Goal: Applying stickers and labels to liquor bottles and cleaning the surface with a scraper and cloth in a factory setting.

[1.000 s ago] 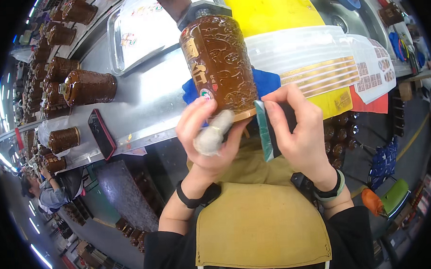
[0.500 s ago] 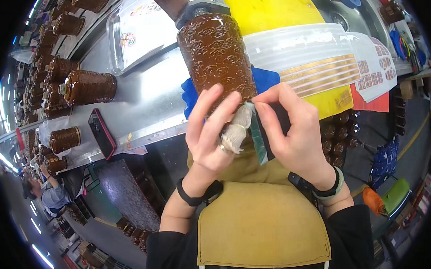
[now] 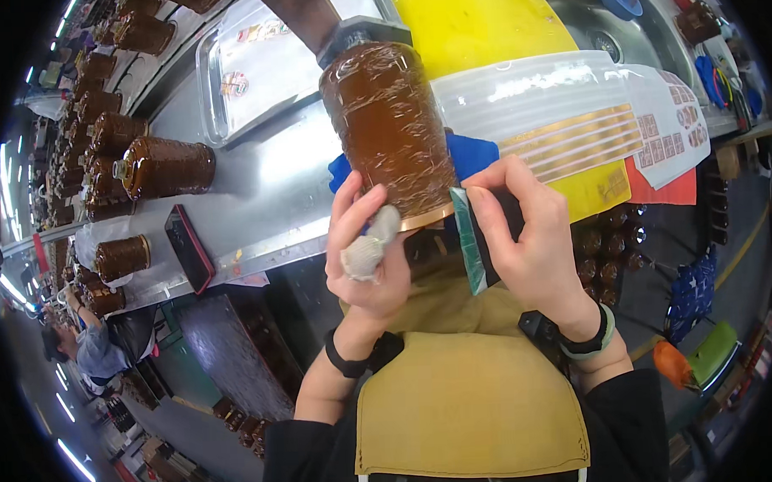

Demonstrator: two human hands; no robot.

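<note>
A brown glass jar [image 3: 391, 130] with a raised pattern lies on its side, its far end against a dark hexagonal fitting [image 3: 363, 33]. Around its near rim runs a gold band [image 3: 428, 217]. My left hand [image 3: 366, 271] is at the jar's lower left edge, fingers apart and fingertips at the glass; a pale cloth cover [image 3: 365, 252] wraps one digit. Between the thumb and forefinger of my right hand [image 3: 530, 236] is a narrow green strip with a pale edge [image 3: 468, 242], its upper tip close to the gold band. Its exact kind is unclear.
Beneath the jar shows a blue cloth [image 3: 475, 155]. On the right lie a clear sheet with gold strips [image 3: 569, 137], a yellow sheet [image 3: 480, 25] and a printed decal sheet [image 3: 667, 121]. A phone [image 3: 189, 248] and several brown jars [image 3: 169, 168] stand left; a person [image 3: 100, 340] is farther off.
My left hand has shifted left and down, uncovering the gold band at the jar's near rim. The jar's pattern looks different and smeared, as if turned. My right hand has barely moved.
</note>
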